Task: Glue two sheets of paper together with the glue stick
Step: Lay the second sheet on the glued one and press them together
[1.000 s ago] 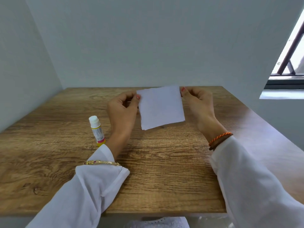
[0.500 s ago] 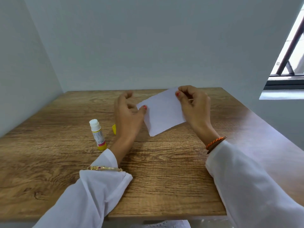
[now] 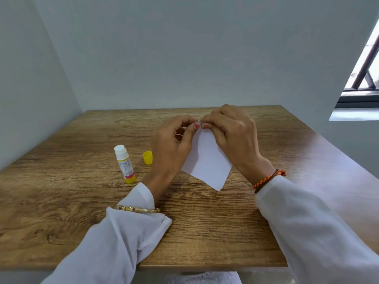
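While pinching the top corner of the white paper (image 3: 207,160) from both sides, fingertips of left hand (image 3: 170,144) and right hand (image 3: 231,136) almost meeting, thumbs side by side. Both hands clamped on that corner, raised above the middle of the wooden table (image 3: 205,232). Paper turned like a diamond, lowest corner pointing down toward the near edge, hanging between the two wrists. Cannot tell whether one sheet or two pressed flat together. Left of the left hand, glue stick (image 3: 124,163) upright on the table, uncapped, white tip up, yellow base down. Yellow cap (image 3: 147,158) just beside it on the right, near the left hand, open end up. White sleeves on both arms; gold bangle (image 3: 137,209) at the left cuff, orange braided band (image 3: 268,178) on the right wrist. Plain grey walls behind and to the left, a window (image 3: 365,78) at far right.
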